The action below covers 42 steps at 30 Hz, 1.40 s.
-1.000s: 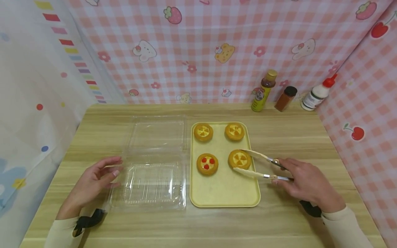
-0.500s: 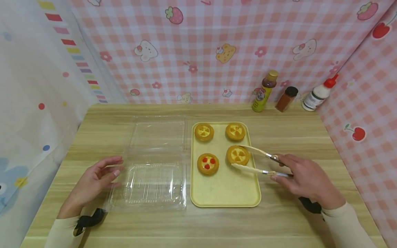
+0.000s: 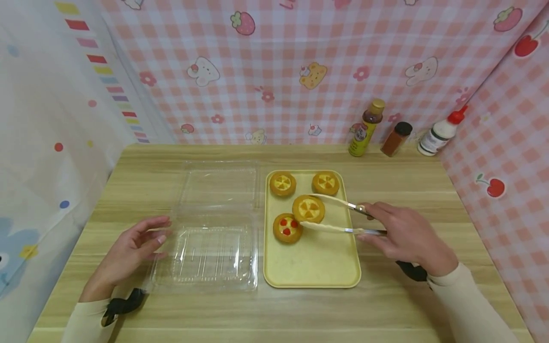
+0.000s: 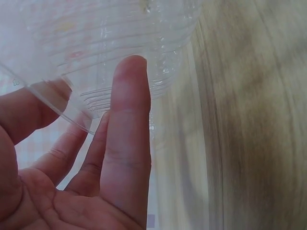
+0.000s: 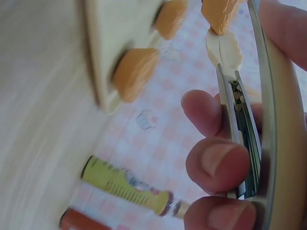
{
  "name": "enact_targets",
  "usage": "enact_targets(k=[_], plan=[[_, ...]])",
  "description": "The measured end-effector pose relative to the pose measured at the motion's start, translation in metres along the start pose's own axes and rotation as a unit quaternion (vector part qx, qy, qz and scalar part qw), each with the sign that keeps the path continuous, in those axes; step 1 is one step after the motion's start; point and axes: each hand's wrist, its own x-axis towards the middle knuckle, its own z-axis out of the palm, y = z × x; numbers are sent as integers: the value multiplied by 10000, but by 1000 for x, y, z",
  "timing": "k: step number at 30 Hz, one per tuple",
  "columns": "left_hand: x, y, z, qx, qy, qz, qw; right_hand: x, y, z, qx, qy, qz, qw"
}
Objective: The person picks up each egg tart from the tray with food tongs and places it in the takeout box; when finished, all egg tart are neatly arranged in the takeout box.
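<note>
My right hand (image 3: 401, 233) holds a pair of tongs (image 3: 351, 230), whose cream tips pinch an egg tart (image 3: 309, 209) with wedge-shaped toppings. The tart looks raised above the yellow tray (image 3: 310, 267) and partly overlaps a red-dotted tart (image 3: 285, 234). In the right wrist view, fingers curl round the metal arms of the tongs (image 5: 240, 139). My left hand (image 3: 133, 252) stays at the left side of a clear plastic clamshell container (image 3: 210, 257), lid folded back. In the left wrist view, relaxed fingers (image 4: 127, 139) lie along the plastic rim; whether they pinch it is unclear.
Two more tarts lie at the tray's back, one left (image 3: 282, 184) and one right (image 3: 325, 183). Along the back wall stand a yellow-labelled bottle (image 3: 362, 136), a black-capped spice jar (image 3: 395, 140) and a white red-tipped bottle (image 3: 437, 136). Patterned cloths enclose the wooden table (image 3: 300, 314).
My right hand has moved left with the tongs, carrying the tart from the tray's right side towards the red-dotted one. My left hand and the container have kept their place.
</note>
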Motion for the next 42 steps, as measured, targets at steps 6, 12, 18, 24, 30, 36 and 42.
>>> enact_targets(k=[6,12,18,24,30,36,42], plan=[[0,-1,0,-21,10,11,10000,18,-12,-2,100,-66,-193,9997],[0,2,2,-23,62,-38,10000,38,-24,0,168,-57,-463,9988],[1,3,4,63,71,-56,9999,58,-38,5,279,-91,-672,9973],[2,2,3,104,47,-12,9999,79,-57,12,499,-261,-878,9945],[1,2,2,-8,14,63,10000,101,-78,20,600,-559,-1132,9902],[1,1,2,-23,-7,36,10000,120,-99,34,497,-878,-1483,9838],[2,2,2,8,-33,-49,10000,134,-120,47,320,-1032,-1786,9780]])
